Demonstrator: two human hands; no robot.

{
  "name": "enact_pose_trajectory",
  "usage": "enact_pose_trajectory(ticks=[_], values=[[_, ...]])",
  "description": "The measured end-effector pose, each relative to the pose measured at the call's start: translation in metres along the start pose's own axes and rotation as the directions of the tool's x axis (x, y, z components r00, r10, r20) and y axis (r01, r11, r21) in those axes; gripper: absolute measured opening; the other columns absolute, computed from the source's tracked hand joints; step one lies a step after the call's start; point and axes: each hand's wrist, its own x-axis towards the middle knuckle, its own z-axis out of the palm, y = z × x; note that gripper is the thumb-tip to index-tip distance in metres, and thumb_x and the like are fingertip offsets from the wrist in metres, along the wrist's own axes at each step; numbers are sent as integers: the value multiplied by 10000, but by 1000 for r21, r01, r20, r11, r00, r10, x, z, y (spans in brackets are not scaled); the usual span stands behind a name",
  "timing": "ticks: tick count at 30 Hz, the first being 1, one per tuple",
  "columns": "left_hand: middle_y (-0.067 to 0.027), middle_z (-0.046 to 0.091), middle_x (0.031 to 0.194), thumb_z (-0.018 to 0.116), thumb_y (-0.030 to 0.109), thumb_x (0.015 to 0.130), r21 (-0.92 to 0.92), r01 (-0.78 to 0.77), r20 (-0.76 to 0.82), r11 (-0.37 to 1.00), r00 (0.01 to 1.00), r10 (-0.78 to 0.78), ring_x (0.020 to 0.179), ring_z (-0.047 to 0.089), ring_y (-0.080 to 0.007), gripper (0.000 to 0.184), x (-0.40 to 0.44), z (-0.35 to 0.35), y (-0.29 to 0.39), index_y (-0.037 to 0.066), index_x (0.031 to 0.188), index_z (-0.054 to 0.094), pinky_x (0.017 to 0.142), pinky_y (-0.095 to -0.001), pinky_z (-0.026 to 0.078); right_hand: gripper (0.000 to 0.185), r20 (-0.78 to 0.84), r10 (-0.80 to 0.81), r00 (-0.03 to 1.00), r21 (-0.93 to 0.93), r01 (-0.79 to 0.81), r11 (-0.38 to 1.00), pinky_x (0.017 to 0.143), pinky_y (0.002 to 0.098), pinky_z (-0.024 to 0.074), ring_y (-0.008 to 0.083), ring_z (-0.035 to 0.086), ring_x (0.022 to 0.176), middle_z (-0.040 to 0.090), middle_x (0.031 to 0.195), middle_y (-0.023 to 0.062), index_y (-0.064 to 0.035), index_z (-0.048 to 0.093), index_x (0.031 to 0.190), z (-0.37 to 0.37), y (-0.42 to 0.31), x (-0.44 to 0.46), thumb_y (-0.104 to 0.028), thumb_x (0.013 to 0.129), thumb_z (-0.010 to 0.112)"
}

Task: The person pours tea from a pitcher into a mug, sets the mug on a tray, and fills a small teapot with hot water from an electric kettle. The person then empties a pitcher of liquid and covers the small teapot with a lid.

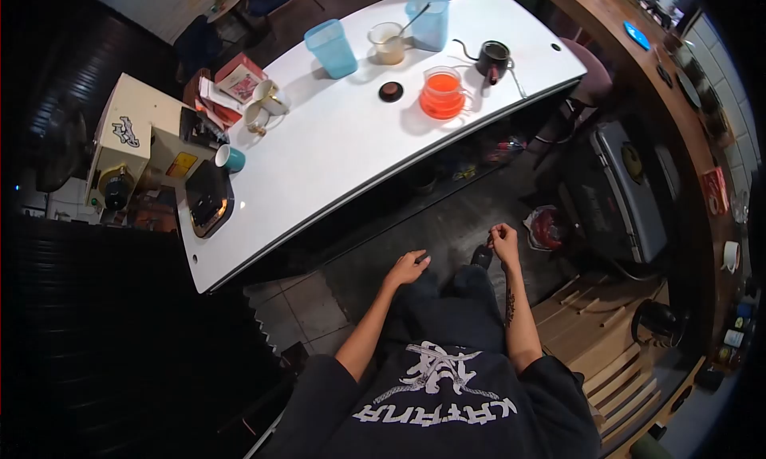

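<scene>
My left hand (pixel 409 267) hangs in front of my lap, beyond the near side of the table. Its fingers are loosely bent and a little apart, with no object plainly in them. Further right, my right hand (pixel 503 242) is closed, its fingertips pressed together near my shoe (pixel 482 256). Something small and dark may be at those fingertips, too small to name. Neither hand touches the white table (pixel 319 168). On it stand a glass server of red-orange liquid (pixel 444 96), a black gooseneck kettle (pixel 494 58) and a round dark lid (pixel 390 91).
Two blue plastic pitchers (pixel 330 51) flank a clear cup with a spoon (pixel 388 44). At the table's left end are a teal cup (pixel 230 158), mugs (pixel 272 98), a black scale-like device (pixel 210 200) and a cream machine (pixel 132 132). A slatted wooden rack (pixel 618 379) stands right.
</scene>
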Motion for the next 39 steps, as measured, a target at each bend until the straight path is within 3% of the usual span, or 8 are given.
enact_pose_trajectory(ticks=[8,18,21,31,33,35,36,39], values=[[-177,538,1285,439,456,974,-596,279,121,753,958,-259,1063,611,-248,580,8,3,-36,20,1356,438,912,-352,484,88,33,128,991,-46,-127,991,485,240,449,95,543,516,558,640,32,3,570,838,50,23,15,-40,905,531],[-180,509,1302,286,612,945,-561,468,245,682,881,-404,1198,502,-279,729,114,18,-61,28,1363,406,984,-415,439,111,-12,276,961,94,-274,957,617,260,455,100,553,626,596,679,32,-16,641,891,49,72,53,-34,812,565],[-160,466,1342,300,688,902,-528,503,210,685,858,-469,1242,434,-269,802,168,25,-91,44,1370,399,1010,-435,393,150,-83,157,984,117,-147,982,665,298,493,137,604,724,613,773,84,-40,638,911,46,117,78,-61,768,595],[-122,238,1500,315,732,863,-871,342,105,352,830,-547,1380,237,-319,876,348,21,-221,86,1452,253,1103,-495,278,312,-81,96,992,288,-69,955,744,343,492,224,579,802,546,972,126,-54,622,1071,91,233,212,-45,760,603],[-89,193,1533,362,725,852,-993,44,-16,108,868,-497,1369,251,-310,867,380,22,-250,132,1473,238,1100,-493,273,404,40,175,984,272,-179,946,870,392,465,320,567,1025,560,1106,179,-79,590,1177,118,252,240,-48,775,606],[-90,186,1535,355,727,852,-992,11,-53,122,858,-510,1376,231,-318,862,406,25,-264,144,1475,233,1104,-502,259,556,-61,-75,995,133,82,988,990,439,399,351,467,1210,539,1211,173,-120,482,1317,156,279,263,-1,783,583],[-91,178,1538,348,730,851,-992,-26,-86,121,852,-516,1384,212,-325,857,413,28,-266,156,1476,229,1108,-512,245,695,-2,2,1000,183,-2,983,1054,480,313,412,313,1323,442,1346,189,-156,345,1419,155,268,268,11,785,573],[-92,171,1541,333,750,838,-975,-47,-156,219,846,-510,1397,178,-326,863,430,35,-272,167,1469,247,1104,-526,237,726,-141,-19,990,151,40,988,1041,509,321,435,302,1308,370,1401,177,-170,313,1440,185,276,302,35,785,548]])
